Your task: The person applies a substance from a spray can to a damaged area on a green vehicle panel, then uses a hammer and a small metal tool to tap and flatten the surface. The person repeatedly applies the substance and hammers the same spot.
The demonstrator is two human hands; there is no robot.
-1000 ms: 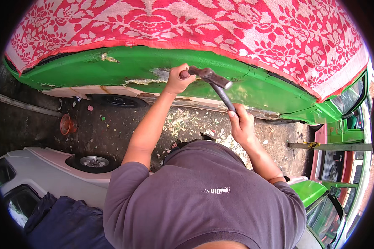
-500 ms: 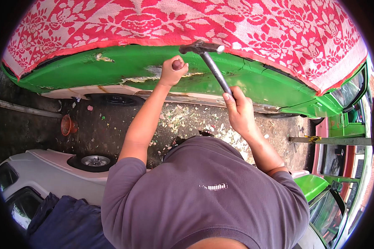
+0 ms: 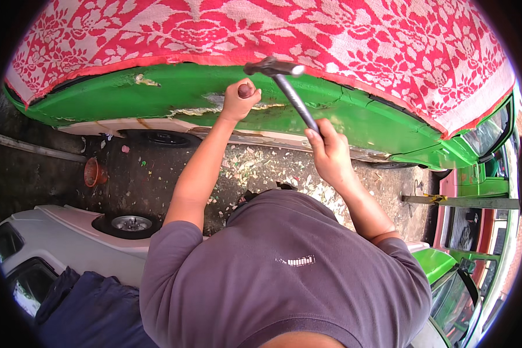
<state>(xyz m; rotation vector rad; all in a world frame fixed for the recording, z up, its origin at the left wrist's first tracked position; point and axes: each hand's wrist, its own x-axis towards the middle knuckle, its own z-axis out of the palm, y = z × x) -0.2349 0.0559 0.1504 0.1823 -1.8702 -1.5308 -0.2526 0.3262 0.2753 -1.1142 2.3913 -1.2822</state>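
My right hand (image 3: 333,153) is closed round the lower handle of a metal hammer (image 3: 298,104). The hammer's head is raised in front of the green car body panel (image 3: 325,124), up and to the right of my left hand (image 3: 238,107). That left fist grips a tool with a round reddish-brown end (image 3: 246,91). The rest of this tool is hidden by the fist and the angle. Left of and below the fist, the green paint is broken away in a ragged pale patch (image 3: 194,110). Hammer and tool end are apart.
A red and pink flowered cloth (image 3: 214,29) drapes over the green car. Paint chips (image 3: 255,165) litter the ground. Behind me on the left stands a pale car (image 3: 69,232), with an orange pot (image 3: 94,172) nearby. A metal beam (image 3: 464,201) juts in at right.
The hammer and my right hand have shifted slightly left, bringing the hammer head nearer the tool in my left fist. My left hand has barely moved.
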